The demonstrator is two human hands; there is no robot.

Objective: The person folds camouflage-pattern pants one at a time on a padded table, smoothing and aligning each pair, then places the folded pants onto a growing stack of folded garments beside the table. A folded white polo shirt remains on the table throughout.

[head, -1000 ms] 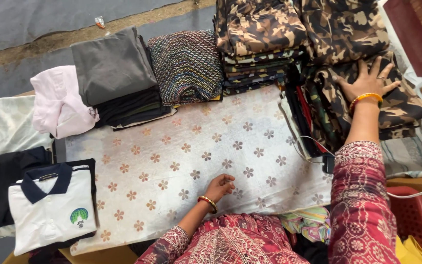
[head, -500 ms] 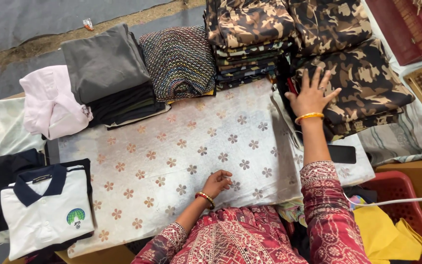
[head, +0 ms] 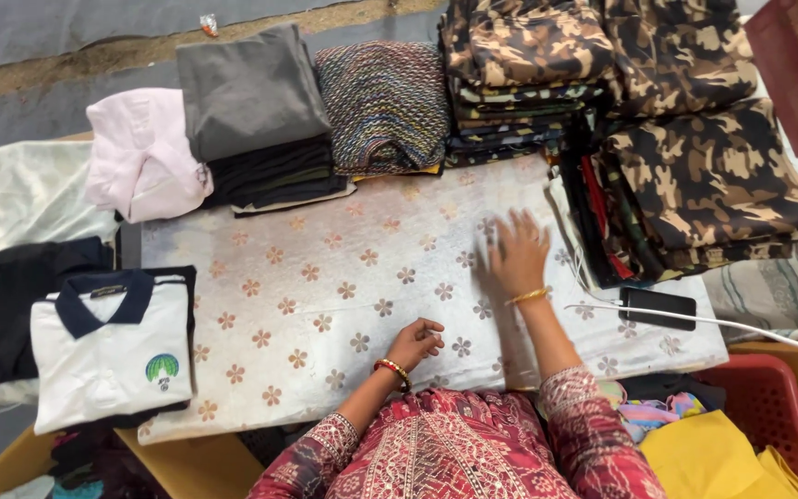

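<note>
The right hand (head: 516,254) lies flat, fingers spread, its grip wide open and holding nothing, on the flower-patterned cloth (head: 325,286) covering the middle of the desk. The left hand (head: 415,342) rests nearer, fingers loosely curled, empty, touching that cloth. Camouflage stacks (head: 704,176) sit right.

Pale floral-print cloth (head: 325,296) spread flat on table, folded garments around it.
</note>
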